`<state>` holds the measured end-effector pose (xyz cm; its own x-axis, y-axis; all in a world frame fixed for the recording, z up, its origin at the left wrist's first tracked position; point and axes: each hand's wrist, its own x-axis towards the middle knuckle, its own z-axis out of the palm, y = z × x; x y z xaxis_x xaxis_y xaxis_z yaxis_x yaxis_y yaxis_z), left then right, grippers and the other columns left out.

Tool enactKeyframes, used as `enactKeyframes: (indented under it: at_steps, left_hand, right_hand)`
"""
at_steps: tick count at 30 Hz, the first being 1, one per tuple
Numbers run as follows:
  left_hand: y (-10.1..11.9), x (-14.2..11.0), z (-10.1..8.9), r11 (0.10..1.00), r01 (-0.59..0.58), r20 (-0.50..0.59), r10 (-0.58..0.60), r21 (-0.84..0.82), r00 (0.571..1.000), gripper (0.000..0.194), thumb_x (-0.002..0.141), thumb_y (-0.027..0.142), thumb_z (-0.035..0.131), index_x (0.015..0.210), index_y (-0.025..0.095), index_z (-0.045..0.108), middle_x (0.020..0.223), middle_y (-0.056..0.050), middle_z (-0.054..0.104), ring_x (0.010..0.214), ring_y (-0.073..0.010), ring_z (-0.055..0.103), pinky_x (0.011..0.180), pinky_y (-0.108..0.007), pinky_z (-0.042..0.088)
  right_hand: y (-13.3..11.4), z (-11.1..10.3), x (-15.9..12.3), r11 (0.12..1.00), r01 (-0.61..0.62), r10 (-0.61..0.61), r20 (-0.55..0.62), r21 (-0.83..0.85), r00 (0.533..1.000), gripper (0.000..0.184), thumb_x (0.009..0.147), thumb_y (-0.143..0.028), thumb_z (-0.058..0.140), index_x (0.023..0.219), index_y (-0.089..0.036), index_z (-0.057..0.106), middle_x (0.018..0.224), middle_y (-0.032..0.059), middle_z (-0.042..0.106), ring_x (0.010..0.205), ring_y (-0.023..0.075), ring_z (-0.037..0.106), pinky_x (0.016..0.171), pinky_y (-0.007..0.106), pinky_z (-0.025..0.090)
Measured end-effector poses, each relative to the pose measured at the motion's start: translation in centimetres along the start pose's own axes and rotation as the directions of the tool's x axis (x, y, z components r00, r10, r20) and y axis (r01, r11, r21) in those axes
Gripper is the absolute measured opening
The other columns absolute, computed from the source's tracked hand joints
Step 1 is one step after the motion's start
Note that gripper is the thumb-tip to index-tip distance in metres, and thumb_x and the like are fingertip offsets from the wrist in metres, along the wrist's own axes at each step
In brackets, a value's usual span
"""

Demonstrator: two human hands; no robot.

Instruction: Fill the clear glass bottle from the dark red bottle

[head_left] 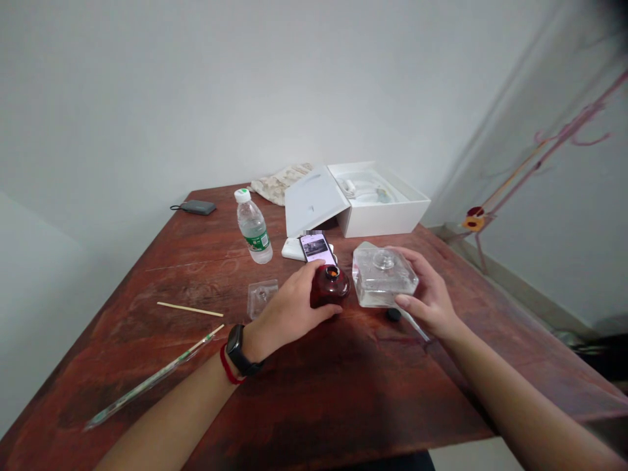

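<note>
My left hand (289, 297) is wrapped round a dark red glass bottle (338, 288) with a small round open neck, which shows something orange inside. My right hand (429, 291) grips a clear square box (383, 275) with a round raised part on top, tilted a little beside the bottle. A small black cap (393, 315) lies on the table just below the box. Part of a thin whitish strip (416, 326) shows under my right hand. Left of the bottle, a clear square piece (260, 297) is partly hidden by my left hand.
A water bottle (255, 229) stands upright behind. An open white box (385, 219) holds a cable, near a phone (316, 248) and a cloth (277, 183). A grey device (196, 207), a loose chopstick (189, 309) and a wrapped chopstick packet (152, 379) lie left on the wooden table (294, 405).
</note>
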<state>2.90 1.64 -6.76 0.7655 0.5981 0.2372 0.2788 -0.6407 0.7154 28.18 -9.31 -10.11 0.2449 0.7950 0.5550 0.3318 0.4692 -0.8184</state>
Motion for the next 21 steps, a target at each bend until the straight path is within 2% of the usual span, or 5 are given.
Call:
enactKeyframes:
  at_steps: [5,12,17,21]
  left_hand:
    - [0.2,0.0,-1.4,0.996,-0.030,-0.045,0.034,0.081,0.998,0.071,0.084,0.028,0.087,0.145,0.023,0.050,0.145,-0.013,0.064,0.134,-0.0353,0.064,0.119,-0.056,0.049]
    - [0.4,0.1,-3.7,0.990,-0.083,0.027,0.080,0.114,0.996,0.073,0.084,0.027,0.082,0.149,0.024,0.050,0.148,-0.013,0.062,0.135,-0.0357,0.061,0.119,-0.056,0.047]
    - [0.4,0.2,-4.1,0.985,-0.133,0.040,0.129,0.108,0.991,0.073,0.084,0.024,0.074,0.152,0.024,0.047,0.144,-0.013,0.061,0.130,-0.0348,0.061,0.116,-0.055,0.049]
    - [0.2,0.3,-3.6,0.989,-0.147,0.018,0.146,0.032,0.989,0.082,0.081,0.023,0.076,0.155,0.023,0.040,0.149,-0.014,0.058,0.137,-0.0354,0.058,0.121,-0.054,0.045]
  right_hand:
    - [0.0,0.0,0.1,1.000,-0.013,0.013,0.020,-0.004,1.000,0.071,0.079,-0.058,0.086,0.139,-0.028,0.062,0.133,0.0131,0.075,0.114,0.0339,0.075,0.091,0.044,0.064]
    - [0.3,0.0,0.0,1.000,-0.008,0.009,0.081,-0.017,0.997,0.073,0.082,-0.058,0.085,0.144,-0.029,0.061,0.142,0.0129,0.071,0.129,0.0355,0.069,0.105,0.049,0.060]
    - [0.4,0.6,-0.2,0.999,-0.025,0.021,0.122,0.032,0.992,0.067,0.085,-0.052,0.084,0.145,-0.032,0.061,0.133,0.0110,0.075,0.117,0.0310,0.076,0.098,0.044,0.063]
    - [0.5,0.9,-0.3,0.997,-0.052,0.042,0.144,0.065,0.989,0.066,0.084,-0.052,0.085,0.143,-0.031,0.062,0.131,0.0116,0.076,0.112,0.0303,0.077,0.096,0.043,0.064]
